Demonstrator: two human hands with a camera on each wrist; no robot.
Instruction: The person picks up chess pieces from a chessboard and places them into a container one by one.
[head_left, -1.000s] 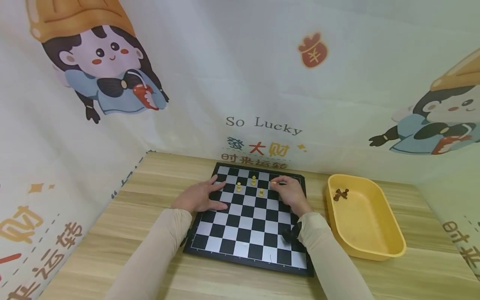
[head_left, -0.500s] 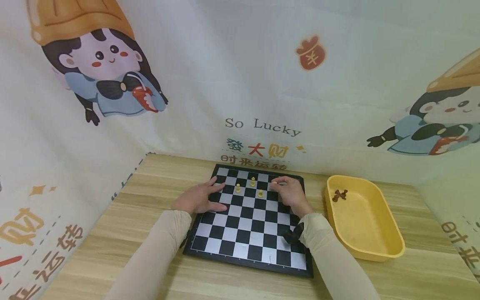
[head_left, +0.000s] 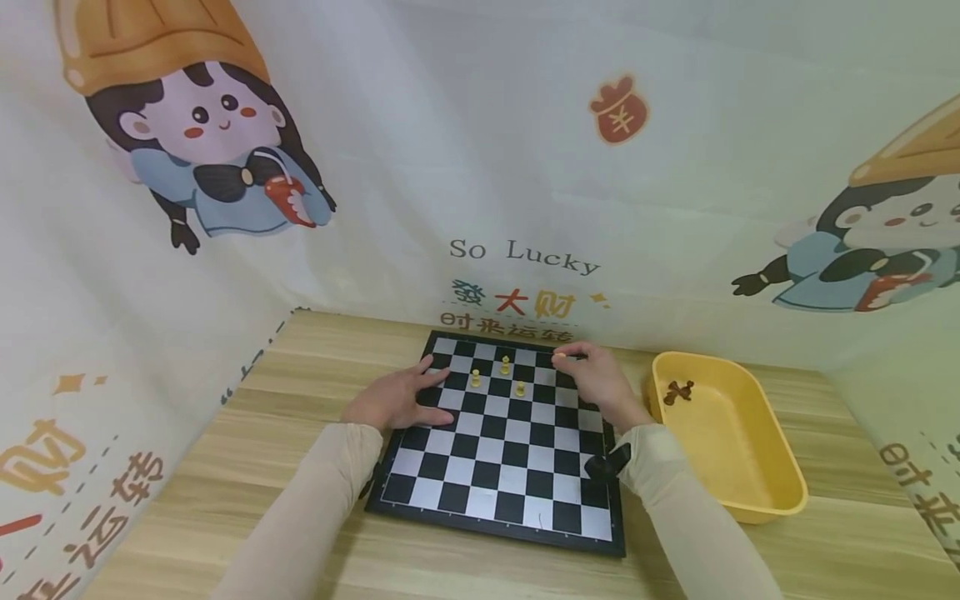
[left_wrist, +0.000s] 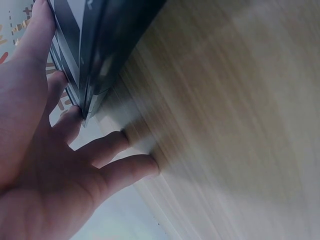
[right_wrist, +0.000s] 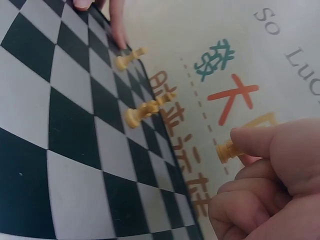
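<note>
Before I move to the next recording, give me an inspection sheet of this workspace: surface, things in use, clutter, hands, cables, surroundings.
Surface: wood-grain tabletop under the chessboard.
Things in use: three yellow pieces stand toward the board's far side; right of it, a yellow tray holds dark brown pieces, count unclear.
Clutter: nothing seen.
Left hand: fingers spread at the board's left edge.
Right hand: pinches another yellow chess piece near the board's far right corner.
Cables: nothing seen.
Surroundings: pale backdrop with cartoon figures and "So Lucky" lettering.
</note>
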